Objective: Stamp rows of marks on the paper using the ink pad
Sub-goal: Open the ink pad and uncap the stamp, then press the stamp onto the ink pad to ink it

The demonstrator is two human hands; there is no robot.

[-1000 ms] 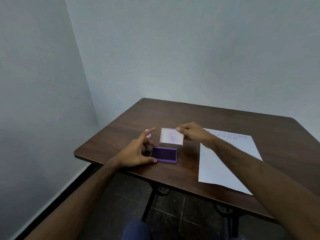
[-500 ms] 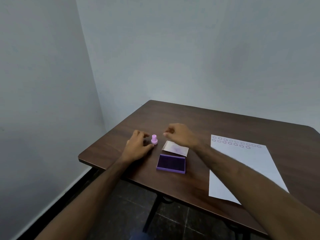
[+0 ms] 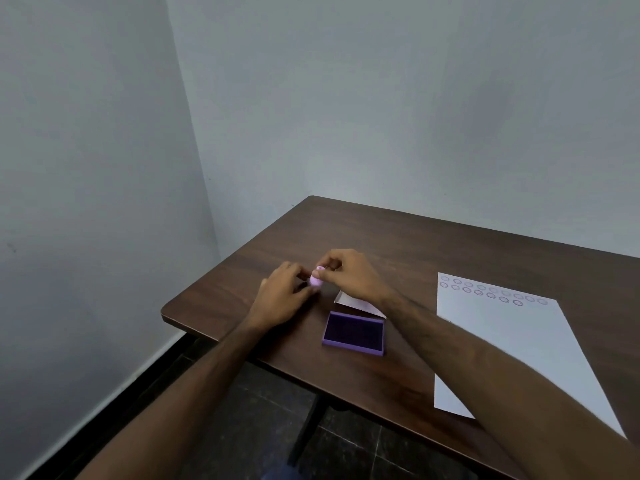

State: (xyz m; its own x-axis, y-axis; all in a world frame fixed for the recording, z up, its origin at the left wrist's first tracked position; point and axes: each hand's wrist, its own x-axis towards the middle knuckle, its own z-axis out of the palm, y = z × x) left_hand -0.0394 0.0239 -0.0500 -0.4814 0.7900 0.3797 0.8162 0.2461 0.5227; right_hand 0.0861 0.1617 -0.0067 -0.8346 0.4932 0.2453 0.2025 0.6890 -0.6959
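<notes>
A small pink stamp (image 3: 316, 279) is tilted between both my hands above the table's left part. My right hand (image 3: 349, 277) pinches its top with fingertips. My left hand (image 3: 282, 299) touches its lower side with curled fingers. The purple ink pad (image 3: 354, 332) lies open just in front of my right wrist. Its clear lid (image 3: 356, 304) rests behind it, partly hidden by my right forearm. The white paper (image 3: 519, 344) lies to the right, with two rows of round purple marks (image 3: 490, 292) along its far edge.
The dark wooden table (image 3: 433, 244) stands in a corner of grey walls. Its left and near edges are close to my hands. Dark tiled floor and a table leg (image 3: 306, 431) show below.
My right hand let go of the lid, which now lies flat behind the pad, and moved left onto the stamp. My left hand left the ink pad and reached the stamp, now lifted and tilted.
</notes>
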